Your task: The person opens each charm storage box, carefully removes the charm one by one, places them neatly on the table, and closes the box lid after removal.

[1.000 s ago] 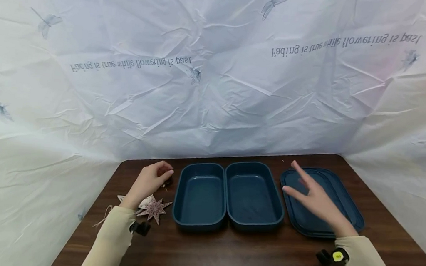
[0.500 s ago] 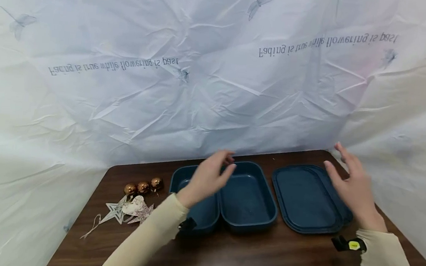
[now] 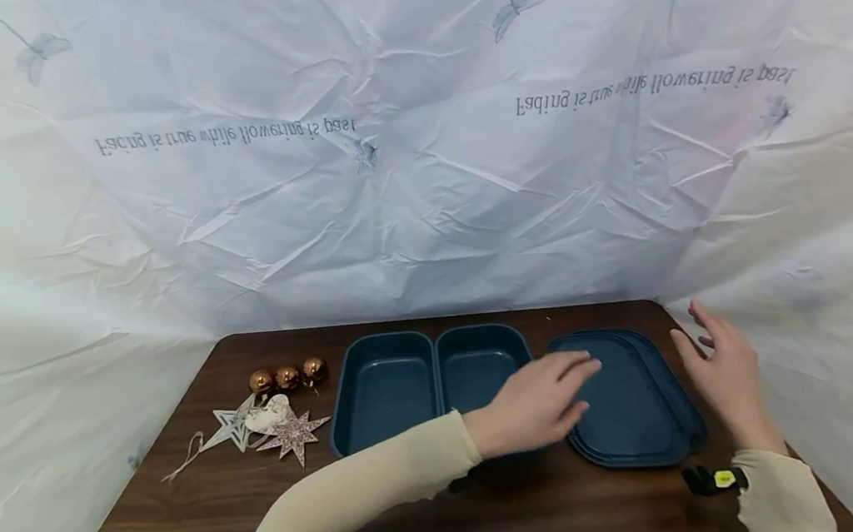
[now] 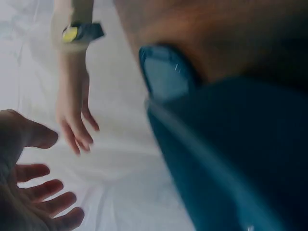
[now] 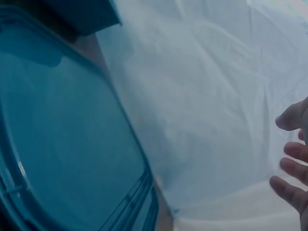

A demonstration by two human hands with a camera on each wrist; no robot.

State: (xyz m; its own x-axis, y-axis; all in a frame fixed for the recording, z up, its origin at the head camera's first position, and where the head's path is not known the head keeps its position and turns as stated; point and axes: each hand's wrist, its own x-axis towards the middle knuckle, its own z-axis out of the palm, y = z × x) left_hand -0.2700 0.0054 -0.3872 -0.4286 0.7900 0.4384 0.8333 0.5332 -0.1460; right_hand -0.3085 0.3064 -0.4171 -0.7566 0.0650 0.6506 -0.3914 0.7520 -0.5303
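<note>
My left hand (image 3: 536, 404) hovers over the right-hand blue box (image 3: 482, 366), its fingers loosely bent and holding nothing. It reaches toward two overlapping blue lids (image 3: 630, 399) and hides the box's near right part. Just beyond the lids' right edge my right hand (image 3: 726, 377) hangs in the air, fingers apart. In the left wrist view, the left fingers (image 4: 45, 190) are spread with nothing between them. The right wrist view has the right fingers (image 5: 291, 166) apart from the lid (image 5: 72, 130). A second blue box (image 3: 390, 388) stands against the first one's left side.
Three copper-coloured baubles (image 3: 287, 377) lie in a row at the table's left. Near them are a pink glitter star (image 3: 294, 435), a white star with a string (image 3: 232, 426) and a pale heart-shaped ornament (image 3: 269, 414). White printed sheeting (image 3: 400, 214) hangs behind the brown table (image 3: 527, 516).
My left hand has swung right, from above the ornaments, across the boxes, toward the lids. The right hand has shifted from over the lids to their right side. The baubles have come into view.
</note>
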